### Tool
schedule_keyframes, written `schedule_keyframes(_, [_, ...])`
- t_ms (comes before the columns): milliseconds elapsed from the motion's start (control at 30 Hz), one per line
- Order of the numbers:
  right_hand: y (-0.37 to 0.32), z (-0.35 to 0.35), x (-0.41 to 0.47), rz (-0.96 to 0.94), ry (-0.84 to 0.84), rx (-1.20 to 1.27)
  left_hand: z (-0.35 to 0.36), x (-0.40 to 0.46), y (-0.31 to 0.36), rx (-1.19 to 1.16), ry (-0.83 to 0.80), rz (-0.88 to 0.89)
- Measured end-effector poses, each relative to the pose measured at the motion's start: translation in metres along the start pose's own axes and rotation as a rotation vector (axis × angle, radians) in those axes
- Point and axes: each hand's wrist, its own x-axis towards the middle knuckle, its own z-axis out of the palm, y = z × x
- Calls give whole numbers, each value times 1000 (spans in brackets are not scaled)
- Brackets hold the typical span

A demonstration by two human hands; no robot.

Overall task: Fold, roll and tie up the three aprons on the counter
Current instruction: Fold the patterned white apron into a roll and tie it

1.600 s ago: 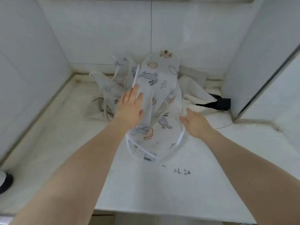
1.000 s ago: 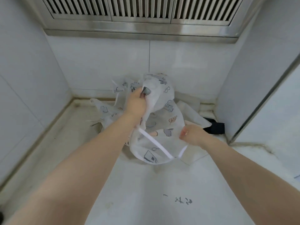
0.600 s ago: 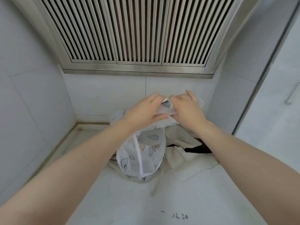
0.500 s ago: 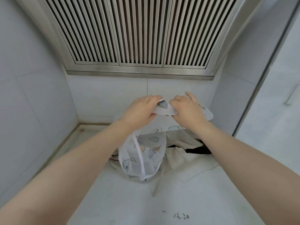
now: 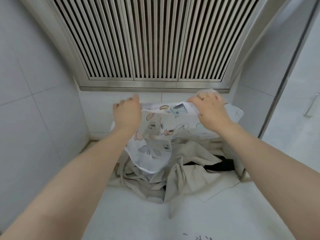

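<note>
Head view, centre frame. Both hands are holding up the thin white printed apron w/ cartoon animal pattern by its top edge, above the pale counter top.

- Left hand: fingers are curling over the top hem at centre-left, gripping fabric.
- Right hand: is pinching the same hem at centre-right, gold ring on one finger; a bunch of cloth is poking out above the knuckles.
- Hem is stretching fairly taut btwn hands; lower part is hanging crumpled, tip drooping onto the beige cloth apron heap lower centre.
- Black fabric piece is showing right of the heap, partly buried; cannot tell if it is the 3rd apron.

Handling est.: looks v. light, limp, prob. slick; no stiffness, will sag and slide. Best hold = hem corners, spread wide, then lay flat before folding. Straps likely to tangle w/ the heap.
</note>
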Motion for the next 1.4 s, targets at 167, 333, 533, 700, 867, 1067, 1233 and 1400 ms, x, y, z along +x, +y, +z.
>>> schedule_keyframes(167, [18, -23, 1, 17, 136, -239, -27, 23, -2, -180, 351, 20])
schedule_keyframes(333, [43, -40, 2, 362, 144, -70, -68, 35, 9, -289, 494, 157])
schedule_keyframes(533, [32, -57, 9, 548, 146, 342, -89, 32, 42, -313, -135, 19])
schedule_keyframes(700, [-10, -58, 9, 470, 101, 407, -73, -10, 72, -112, -40, 169])
schedule_keyframes(867, [-27, -86, 6, 311, 41, 180, -89, -6, 65, -480, 7, 1])
schedule_keyframes(1067, [-21, -122, -14, 272, -381, 729, -136, -11, 60, -759, 114, 36])
schedule_keyframes(1233, [-1, -163, -30, 221, -403, 702, -186, -19, 79, -357, -482, -163])
schedule_keyframes(1400, [3, -185, -41, 307, -379, 797, -237, -33, 75, -485, -776, -147])
